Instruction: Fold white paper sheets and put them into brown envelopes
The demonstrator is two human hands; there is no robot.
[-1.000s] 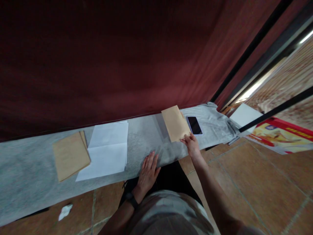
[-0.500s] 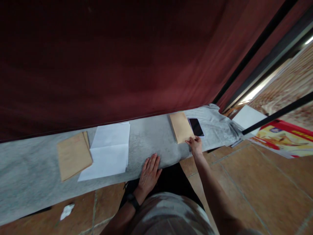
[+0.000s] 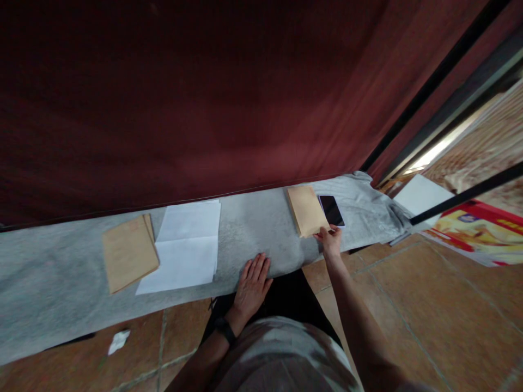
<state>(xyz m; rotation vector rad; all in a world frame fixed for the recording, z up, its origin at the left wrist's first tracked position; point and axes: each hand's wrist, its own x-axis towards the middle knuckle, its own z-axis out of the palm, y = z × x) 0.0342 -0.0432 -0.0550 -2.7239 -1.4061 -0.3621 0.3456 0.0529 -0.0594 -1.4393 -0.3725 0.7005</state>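
My right hand (image 3: 330,240) pinches the near right corner of a brown paper envelope (image 3: 307,211), which seems to lie in a small stack on the grey cloth. Just right of that envelope is a dark-screened phone (image 3: 331,210). My left hand (image 3: 253,280), with a black band at the wrist, rests flat and open on the cloth's front edge, holding nothing. Left of it lie white paper sheets (image 3: 190,245) with a fold line across them. More brown envelopes (image 3: 129,251) overlap the sheets' left side.
A grey cloth (image 3: 253,218) covers the long narrow surface, with a dark red curtain (image 3: 204,109) behind. At right are a black bar (image 3: 469,193), a white board (image 3: 423,193) and a red and yellow box (image 3: 478,231). A crumpled white tissue (image 3: 119,342) lies on the tiled floor.
The near edge of the right-hand envelope looks slightly raised, with layers showing beneath it. The whole view has shifted a little; my left hand stays in place on the cloth.
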